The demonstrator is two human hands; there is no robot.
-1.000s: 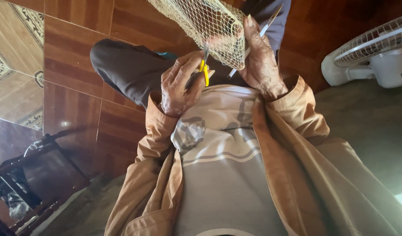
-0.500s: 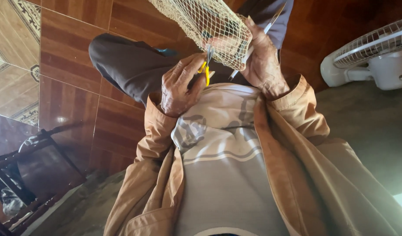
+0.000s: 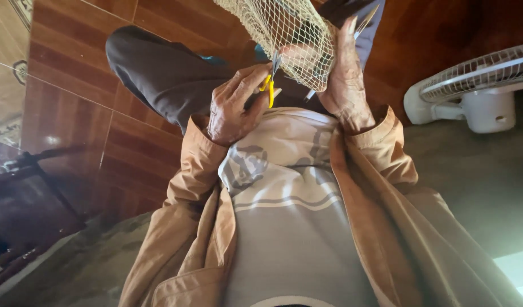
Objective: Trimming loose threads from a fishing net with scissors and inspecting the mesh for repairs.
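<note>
A cream mesh net (image 3: 290, 34) hangs down from the top of the view over my lap. My left hand (image 3: 233, 111) is closed around small yellow-handled snips (image 3: 268, 91), whose tip touches the net's lower edge. My right hand (image 3: 346, 79) grips the net from the right side, fingers pressed into the mesh. A thin pale tool (image 3: 365, 21) sticks out above those fingers, and its other end shows below the net. I wear a tan jacket (image 3: 380, 187) over a grey shirt and dark trousers (image 3: 159, 74).
A white fan (image 3: 477, 94) with a wire guard stands on the floor at the right. Reddish-brown floor tiles (image 3: 74, 85) lie to the left. A dark metal frame (image 3: 28, 170) sits at the lower left.
My hands stay together at the net's lower edge. The view has shifted slightly, and the left fingers have curled a little closer round the snips.
</note>
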